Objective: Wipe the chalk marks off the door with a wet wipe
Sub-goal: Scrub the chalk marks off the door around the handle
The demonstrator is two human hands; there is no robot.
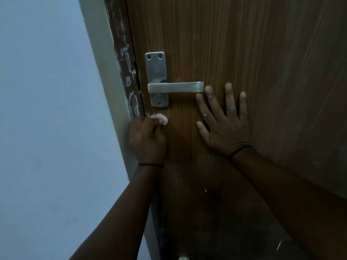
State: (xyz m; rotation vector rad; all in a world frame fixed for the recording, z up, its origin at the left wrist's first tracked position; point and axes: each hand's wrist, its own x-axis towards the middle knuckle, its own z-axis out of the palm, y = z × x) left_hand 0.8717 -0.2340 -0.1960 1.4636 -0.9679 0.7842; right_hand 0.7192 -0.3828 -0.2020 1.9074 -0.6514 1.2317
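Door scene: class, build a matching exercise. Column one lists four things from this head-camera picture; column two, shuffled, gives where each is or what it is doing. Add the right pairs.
1. left hand
2. right hand
3. door handle
4. white marks

A. flat on the door, fingers spread
B. on the dark frame strip, left of the door edge
C. level, pointing right
D. gripping the wet wipe below the handle plate

Pairs: 1-D, 2-A, 3-C, 4-B

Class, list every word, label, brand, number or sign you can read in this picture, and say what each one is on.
None can be read.
The handle plate shows only screws, no brand.
The white marks on the door frame are smears, not letters.
The door and wipe carry no writing.
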